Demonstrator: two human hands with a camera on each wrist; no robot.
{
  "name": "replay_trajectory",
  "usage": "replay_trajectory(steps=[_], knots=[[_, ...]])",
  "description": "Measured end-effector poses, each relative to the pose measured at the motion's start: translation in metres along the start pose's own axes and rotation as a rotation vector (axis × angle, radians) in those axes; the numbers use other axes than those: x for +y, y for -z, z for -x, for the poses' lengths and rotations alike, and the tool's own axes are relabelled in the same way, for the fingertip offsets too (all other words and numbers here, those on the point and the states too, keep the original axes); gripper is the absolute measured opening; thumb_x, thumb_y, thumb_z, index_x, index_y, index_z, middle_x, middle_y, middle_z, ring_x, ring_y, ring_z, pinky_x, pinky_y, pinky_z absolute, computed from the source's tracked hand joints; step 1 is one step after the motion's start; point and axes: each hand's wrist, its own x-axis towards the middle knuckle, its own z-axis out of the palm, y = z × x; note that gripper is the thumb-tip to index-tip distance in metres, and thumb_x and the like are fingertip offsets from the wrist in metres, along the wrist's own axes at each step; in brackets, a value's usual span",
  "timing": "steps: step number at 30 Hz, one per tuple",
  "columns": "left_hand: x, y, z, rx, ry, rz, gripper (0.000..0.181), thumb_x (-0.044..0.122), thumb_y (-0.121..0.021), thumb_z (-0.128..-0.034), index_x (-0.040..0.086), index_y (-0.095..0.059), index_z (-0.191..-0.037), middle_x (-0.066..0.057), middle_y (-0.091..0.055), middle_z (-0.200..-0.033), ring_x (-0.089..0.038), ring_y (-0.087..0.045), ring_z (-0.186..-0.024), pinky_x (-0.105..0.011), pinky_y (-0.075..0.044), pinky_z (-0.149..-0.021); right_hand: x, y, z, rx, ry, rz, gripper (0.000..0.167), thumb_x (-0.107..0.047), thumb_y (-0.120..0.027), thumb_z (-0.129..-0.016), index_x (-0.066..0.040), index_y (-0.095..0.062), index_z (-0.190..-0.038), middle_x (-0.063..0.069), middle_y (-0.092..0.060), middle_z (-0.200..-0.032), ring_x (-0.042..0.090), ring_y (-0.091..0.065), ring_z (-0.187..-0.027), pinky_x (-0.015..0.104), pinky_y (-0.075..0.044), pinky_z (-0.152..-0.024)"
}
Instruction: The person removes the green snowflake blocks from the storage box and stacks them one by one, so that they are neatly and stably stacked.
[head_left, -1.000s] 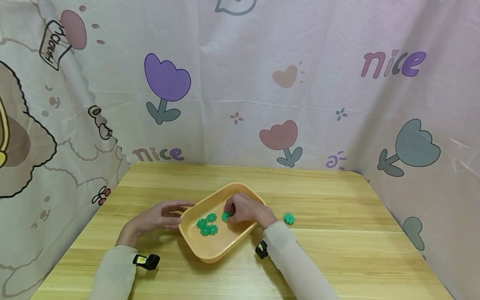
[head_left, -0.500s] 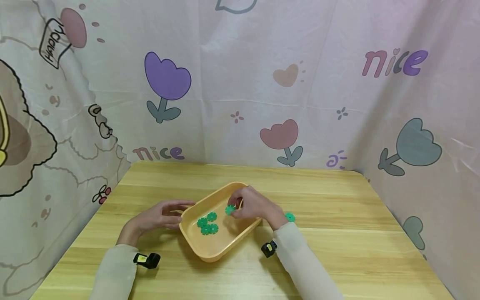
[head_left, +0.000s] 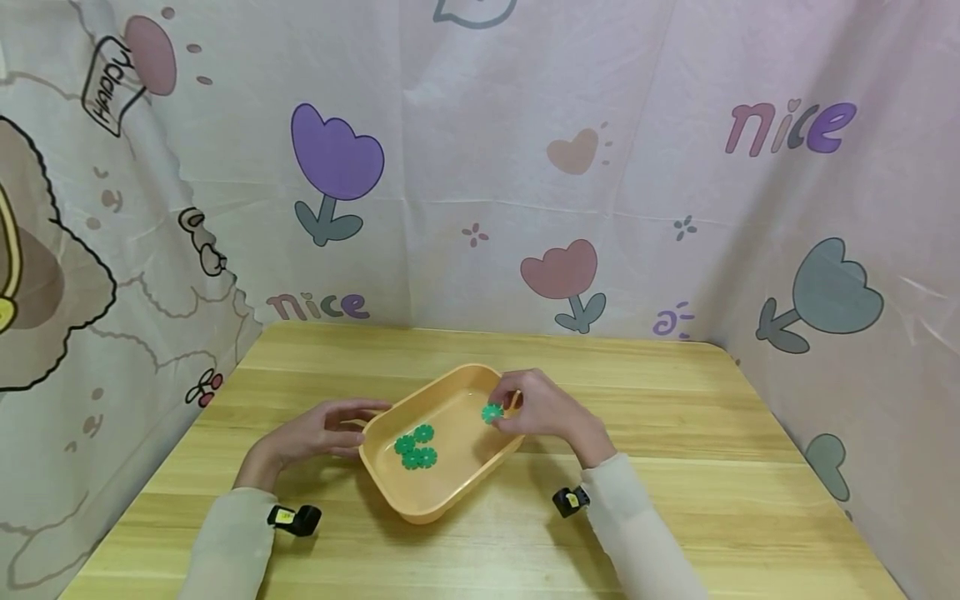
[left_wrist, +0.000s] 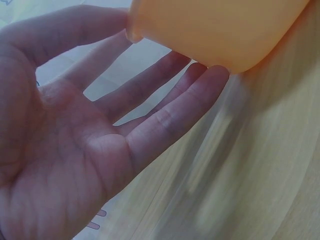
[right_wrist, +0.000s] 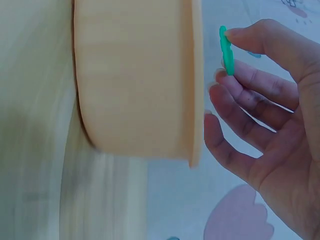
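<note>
A yellow-orange plastic tray sits slantwise on the table, with several green flower-shaped discs grouped on its left floor. My left hand is at the tray's left end, its lightly bent fingers touching the outer wall. In the left wrist view, the tray's wall meets the fingertips. My right hand pinches one green flower-shaped disc between thumb and fingers at the tray's right rim. The right wrist view shows that disc edge-on, above the rim; the other fingers are loosely bent.
The wooden table extends on all sides of the tray. A patterned cloth hangs behind and beside it. Small black cameras are strapped at both wrists.
My right hand has lifted the green disc from the tray's floor and carried it right to the rim. The loose disc on the table is now hidden by my right arm. My left hand stays put.
</note>
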Motion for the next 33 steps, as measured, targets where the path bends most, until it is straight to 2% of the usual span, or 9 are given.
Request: replay_trajectory(steps=[9, 14, 22, 33], knots=[[-0.001, 0.001, 0.0, -0.005, -0.008, 0.0, 0.055, 0.008, -0.058, -0.1021, 0.004, -0.043, -0.155, -0.032, -0.044, -0.153, -0.01, -0.062, -0.125, -0.033, -0.061, -0.097, 0.012, 0.017, 0.027, 0.076, -0.03, 0.041, 0.013, -0.019, -0.079, -0.084, -0.013, -0.076, -0.095, -0.003, -0.074, -0.093, 0.024, -0.067, -0.087, 0.045, -0.062, -0.079], [-0.001, 0.0, 0.0, -0.003, -0.007, -0.003, 0.055, 0.008, -0.058, -0.1021, 0.005, -0.044, -0.155, -0.032, -0.045, -0.153, -0.009, -0.061, -0.125, -0.032, -0.061, -0.097, 0.021, 0.023, 0.041, 0.109, -0.049, 0.038, 0.013, -0.021, -0.079, -0.085, -0.014, -0.076, -0.095, -0.002, -0.075, -0.097, 0.031, -0.068, -0.091, 0.047, -0.061, -0.08], [0.001, 0.0, 0.0, 0.0, 0.006, -0.005, 0.055, 0.008, -0.058, -0.1021, 0.005, -0.044, -0.155, -0.031, -0.045, -0.153, -0.011, -0.062, -0.125, -0.033, -0.061, -0.097, 0.038, 0.03, 0.064, 0.143, -0.113, 0.031, 0.012, -0.019, -0.079, -0.084, -0.016, -0.076, -0.094, -0.003, -0.075, -0.099, 0.032, -0.068, -0.094, 0.044, -0.06, -0.08], [0.001, 0.0, 0.0, -0.004, 0.007, 0.006, 0.055, 0.008, -0.058, -0.1021, 0.005, -0.044, -0.155, -0.032, -0.044, -0.153, -0.01, -0.062, -0.125, -0.033, -0.061, -0.098, 0.06, 0.033, 0.081, 0.152, -0.172, 0.011, 0.013, -0.019, -0.082, -0.084, -0.012, -0.077, -0.095, 0.003, -0.077, -0.099, 0.02, -0.068, -0.09, 0.043, -0.062, -0.081]])
